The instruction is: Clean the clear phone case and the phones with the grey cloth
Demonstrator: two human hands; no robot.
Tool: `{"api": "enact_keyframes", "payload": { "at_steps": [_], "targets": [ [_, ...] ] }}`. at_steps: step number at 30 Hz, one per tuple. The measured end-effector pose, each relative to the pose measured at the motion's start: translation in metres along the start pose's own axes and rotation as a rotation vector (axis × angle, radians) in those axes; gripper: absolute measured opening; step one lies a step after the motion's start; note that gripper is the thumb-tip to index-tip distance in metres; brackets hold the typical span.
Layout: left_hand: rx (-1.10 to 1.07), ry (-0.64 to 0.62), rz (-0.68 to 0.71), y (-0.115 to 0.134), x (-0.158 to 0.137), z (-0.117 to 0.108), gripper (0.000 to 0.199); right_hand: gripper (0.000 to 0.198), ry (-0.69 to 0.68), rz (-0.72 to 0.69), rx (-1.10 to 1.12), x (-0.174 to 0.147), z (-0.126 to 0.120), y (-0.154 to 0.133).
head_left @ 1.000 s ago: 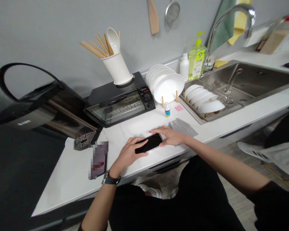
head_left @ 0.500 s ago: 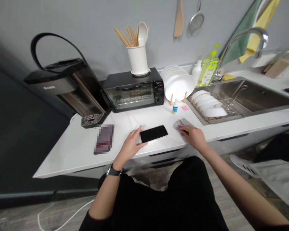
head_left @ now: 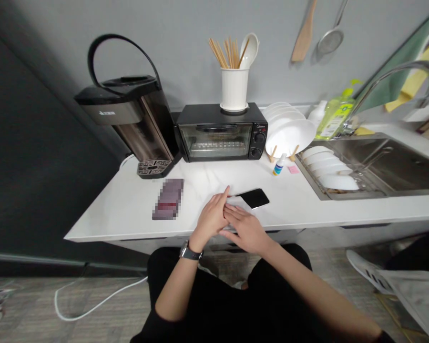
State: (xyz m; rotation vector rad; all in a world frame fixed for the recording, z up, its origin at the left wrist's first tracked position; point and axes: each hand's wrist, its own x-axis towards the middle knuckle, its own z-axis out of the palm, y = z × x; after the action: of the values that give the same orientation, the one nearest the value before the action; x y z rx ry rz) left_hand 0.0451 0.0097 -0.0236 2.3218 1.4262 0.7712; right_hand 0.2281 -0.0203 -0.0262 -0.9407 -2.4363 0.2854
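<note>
A black-screened phone [head_left: 257,198] lies flat on the white counter, its left end covered by my hands. My left hand [head_left: 211,215], with a watch on the wrist, steadies that end. Its forefinger shows at the phone's upper edge, while its thumb is hidden. My right hand [head_left: 246,231] reaches across and overlaps the left hand's fingers. Beneath its fingers a pale grey cloth [head_left: 240,202] is pressed on the phone's left part. Beyond the phone stands a small white spray bottle [head_left: 279,165] with a blue and yellow label, beside a pink slip [head_left: 293,169].
A blurred purple packet [head_left: 168,199] lies to the left. Behind are a black water dispenser [head_left: 143,119], a toaster oven [head_left: 219,136] and a rack of white plates [head_left: 289,136]. The sink [head_left: 396,162] is at right. Another person's shoe [head_left: 368,271] shows at lower right.
My right hand has brought the cloth leftward from beside the phone onto its left end, next to my left hand. The view has shifted left, so things appear farther right.
</note>
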Motion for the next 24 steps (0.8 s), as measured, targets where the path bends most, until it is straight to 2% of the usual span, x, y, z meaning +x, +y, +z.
{"api": "enact_keyframes", "payload": {
  "at_steps": [3,5,7,10,13,15,18,21,24],
  "targets": [
    [-0.010,0.003,0.002,0.003,-0.001,-0.002,0.101,0.060,-0.015,0.033,-0.046,-0.022,-0.025,0.028],
    [-0.016,0.014,-0.003,0.003,0.000,-0.002,0.105,0.057,0.024,0.119,-0.138,-0.034,-0.040,0.050],
    [-0.029,0.019,-0.002,0.003,0.001,-0.001,0.109,0.056,0.089,0.213,-0.222,-0.036,-0.044,0.062],
    [-0.026,0.014,0.008,0.002,0.002,0.000,0.108,0.066,0.148,0.285,-0.251,-0.016,-0.026,0.050],
    [0.006,-0.019,-0.001,0.000,0.001,-0.002,0.103,0.074,0.062,0.150,-0.107,0.004,-0.005,0.016],
    [0.015,-0.032,-0.014,0.001,0.000,-0.003,0.102,0.071,0.014,0.070,-0.015,0.003,-0.004,0.004],
    [-0.020,-0.020,-0.015,0.003,0.000,-0.005,0.106,0.058,-0.014,0.074,0.027,-0.022,-0.023,0.017],
    [-0.046,0.000,-0.018,0.005,0.002,-0.005,0.109,0.051,0.045,0.207,-0.080,-0.044,-0.046,0.050],
    [-0.041,0.003,-0.018,0.004,0.004,-0.004,0.109,0.057,0.137,0.348,-0.202,-0.035,-0.044,0.063]
  ]
}}
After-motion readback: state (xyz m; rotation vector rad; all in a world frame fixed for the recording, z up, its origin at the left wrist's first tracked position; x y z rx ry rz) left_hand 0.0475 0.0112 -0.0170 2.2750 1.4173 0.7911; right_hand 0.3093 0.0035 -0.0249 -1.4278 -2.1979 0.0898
